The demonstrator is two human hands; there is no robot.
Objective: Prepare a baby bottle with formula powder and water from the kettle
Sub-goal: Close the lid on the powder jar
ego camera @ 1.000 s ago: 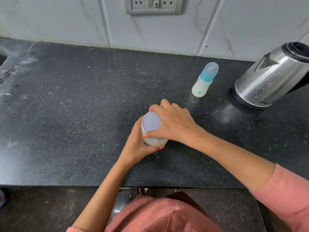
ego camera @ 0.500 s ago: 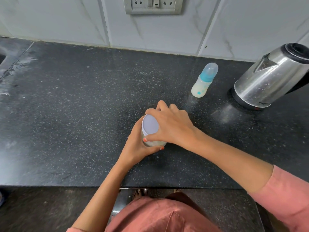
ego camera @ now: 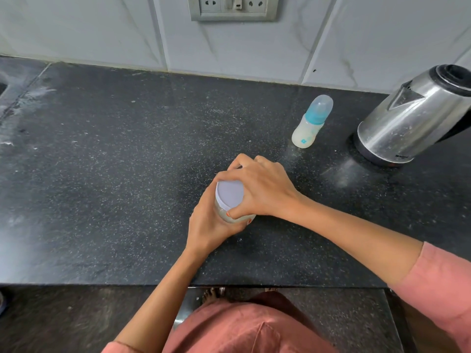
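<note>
Left hand [ego camera: 211,225] wraps the powder jar [ego camera: 238,219] to steady it on the bench [ego camera: 102,174]; right hand [ego camera: 265,189] clasps its lid [ego camera: 229,193] — likely to unscrew; baby bottle [ego camera: 312,122] stands beyond, capped.

small clear formula jar [ego camera: 229,200] with a flat pale-lilac lid, upright on the black speckled counter [ego camera: 102,174] toward its front edge, whitish powder showing low inside, body wrapped by the left hand [ego camera: 211,225], lid rim gripped by the right hand [ego camera: 262,189]. capped baby bottle [ego camera: 312,122], milky body, teal collar, translucent dome cap, upright behind and right of the jar, well apart from it. stainless-steel electric kettle [ego camera: 413,115] on a black base, spout facing left, near the bottle's right, partly cut by the frame edge.
</note>
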